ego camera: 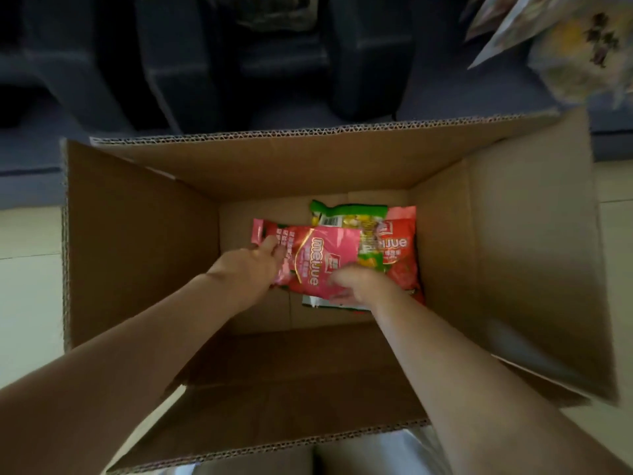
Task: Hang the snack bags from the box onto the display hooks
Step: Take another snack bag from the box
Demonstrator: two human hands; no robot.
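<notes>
An open cardboard box [496,234] stands on the floor below me, with several snack bags at its bottom. A pink bag [322,255] lies on top. My left hand [257,265] grips its left end, fingers curled over the edge. My right hand [359,282] holds its lower right edge, fingers curled round it. Beneath lie a green and yellow bag [356,221] and a red bag [400,258], partly covered. Hung bags [561,46] show blurred at the top right; I cannot make out the hooks.
The box flaps stand open on all sides, the right one [534,269] leaning outward. A dark display base [205,63] rises behind the box. Pale floor tiles [27,269] lie to the left and right.
</notes>
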